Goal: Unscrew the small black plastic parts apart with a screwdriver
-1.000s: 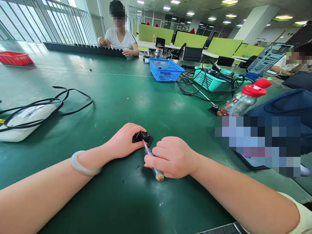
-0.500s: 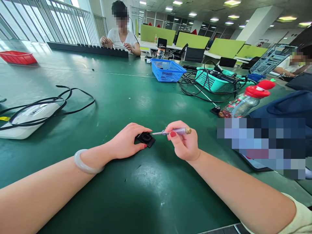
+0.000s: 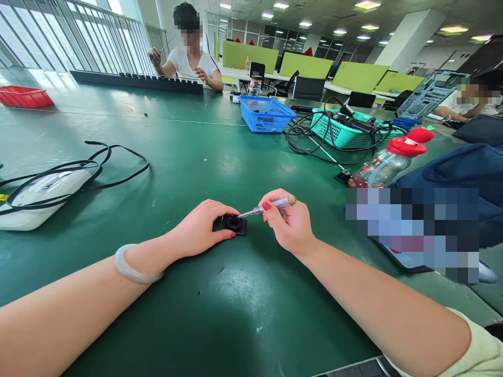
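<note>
A small black square plastic part (image 3: 231, 224) is pinned flat against the green tabletop (image 3: 220, 314) near its front edge, the grip of the left hand (image 3: 200, 228) closed over its left side. A slim screwdriver with a clear violet handle (image 3: 271, 205) is pinched in the grip of the right hand (image 3: 291, 225), its metal tip lowered just to the part's upper right edge (contact cannot be told). A blue plastic basket (image 3: 266, 112) and a red-capped clear bottle (image 3: 387, 159) are seen farther back, towards the right edge.
</note>
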`<move>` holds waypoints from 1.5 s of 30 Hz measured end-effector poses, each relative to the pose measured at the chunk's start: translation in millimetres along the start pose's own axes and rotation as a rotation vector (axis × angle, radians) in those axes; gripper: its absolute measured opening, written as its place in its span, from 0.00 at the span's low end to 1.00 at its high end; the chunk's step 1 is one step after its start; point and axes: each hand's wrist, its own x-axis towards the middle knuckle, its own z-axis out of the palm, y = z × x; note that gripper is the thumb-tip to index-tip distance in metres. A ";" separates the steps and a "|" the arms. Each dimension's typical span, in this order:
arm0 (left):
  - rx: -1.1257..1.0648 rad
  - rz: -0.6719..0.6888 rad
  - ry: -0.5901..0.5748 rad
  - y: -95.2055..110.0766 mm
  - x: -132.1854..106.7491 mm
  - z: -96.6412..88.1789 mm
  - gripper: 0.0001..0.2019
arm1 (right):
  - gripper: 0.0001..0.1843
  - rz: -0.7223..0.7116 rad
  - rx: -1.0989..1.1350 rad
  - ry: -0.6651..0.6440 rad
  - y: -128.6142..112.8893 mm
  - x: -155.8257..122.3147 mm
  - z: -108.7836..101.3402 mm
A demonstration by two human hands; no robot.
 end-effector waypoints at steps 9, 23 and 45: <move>-0.003 -0.003 -0.001 -2.7 -1.8 1.7 0.18 | 0.18 -0.088 0.004 0.087 2.8 -3.3 0.0; 0.015 -0.025 -0.011 -1.3 -2.2 1.5 0.20 | 0.14 -0.042 0.247 0.176 11.5 2.7 4.2; 0.003 0.051 -0.007 -2.5 -4.9 3.2 0.22 | 0.17 -0.348 0.175 -0.108 6.3 -5.2 4.1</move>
